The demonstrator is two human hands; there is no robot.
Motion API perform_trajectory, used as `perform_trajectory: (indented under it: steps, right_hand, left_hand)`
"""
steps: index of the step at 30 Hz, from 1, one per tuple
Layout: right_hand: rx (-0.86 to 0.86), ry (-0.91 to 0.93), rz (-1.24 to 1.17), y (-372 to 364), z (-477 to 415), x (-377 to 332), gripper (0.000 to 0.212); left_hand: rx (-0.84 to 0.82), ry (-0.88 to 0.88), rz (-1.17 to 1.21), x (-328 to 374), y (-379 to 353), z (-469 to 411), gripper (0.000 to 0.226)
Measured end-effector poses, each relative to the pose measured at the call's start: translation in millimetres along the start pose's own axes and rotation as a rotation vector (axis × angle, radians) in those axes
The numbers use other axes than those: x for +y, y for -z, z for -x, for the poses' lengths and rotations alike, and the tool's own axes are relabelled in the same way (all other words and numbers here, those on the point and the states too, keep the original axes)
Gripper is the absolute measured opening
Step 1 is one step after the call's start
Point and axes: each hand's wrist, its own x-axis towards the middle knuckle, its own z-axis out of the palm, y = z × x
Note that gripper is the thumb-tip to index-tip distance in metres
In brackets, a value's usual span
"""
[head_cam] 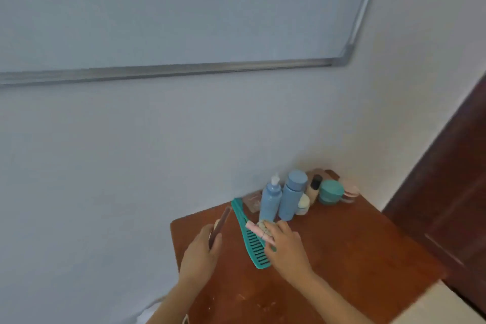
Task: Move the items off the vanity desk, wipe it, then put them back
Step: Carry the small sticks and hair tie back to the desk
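A brown wooden vanity desk fills the lower right. A teal wide-tooth comb lies on it at a slant. My right hand rests over the comb's teeth and pinches a thin pink tube. My left hand grips a flat dark reddish-brown item by its lower end at the desk's left edge. Behind the comb stand two blue bottles, one with a white pump top. Next to them are a cream jar, a black-capped beige bottle, a teal jar and a pink jar.
A pale wall rises right behind the desk, with a metal-framed board mounted above. A dark wooden door stands to the right. A pale surface adjoins the desk's near right corner.
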Motion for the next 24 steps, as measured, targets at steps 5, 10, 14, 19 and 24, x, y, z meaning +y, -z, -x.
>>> perform_trajectory:
  steps: [5,10,14,19,24]
  right_hand:
    - [0.269,-0.367,-0.028,9.2,112.9,8.3,0.048]
    - [0.422,-0.830,-0.067,35.9,267.0,2.4,0.041]
    - [0.574,-1.121,-0.012,65.6,387.8,-7.5,0.041]
    - [0.742,-1.354,0.012,71.6,536.8,-28.7,0.041]
    - [0.809,-1.501,0.029,65.1,685.7,-59.0,0.045]
  left_hand:
    - [-0.354,-0.390,-0.091,25.5,-12.1,35.5,0.023]
    - [-0.676,-0.729,-0.116,56.9,-48.3,117.9,0.033]
    - [-0.879,-0.982,-0.102,98.9,-78.7,209.6,0.033]
    - [-1.006,-1.222,-0.100,134.6,-95.0,341.8,0.029]
    - [-1.138,-1.266,-0.017,141.5,-105.8,479.7,0.029]
